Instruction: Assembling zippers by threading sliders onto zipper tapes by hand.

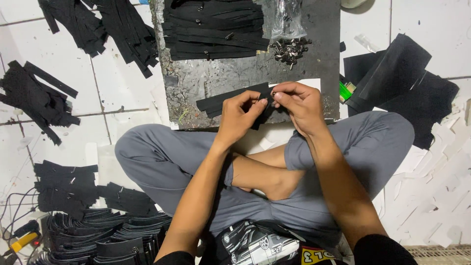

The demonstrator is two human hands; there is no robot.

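I sit cross-legged on a white tiled floor in grey trousers. My left hand (240,117) and my right hand (298,104) meet over the near edge of a dark stone slab (196,83). Both pinch a black strap (223,101) that lies on the slab and runs out to the left from my fingers. Something small sits between the fingertips; what it is I cannot tell. A pile of small metal fittings (289,49) lies on the slab just beyond my right hand, below a clear plastic bag (285,18). A stack of black straps (212,28) fills the slab's far part.
Loose black strips lie in heaps at the upper left (98,24) and far left (37,98). Stacked black pieces (98,230) sit by my left knee, next to a yellow-handled tool (22,240). Black sheets (397,83) and a green object (346,90) lie at right, with white paper scraps (431,196).
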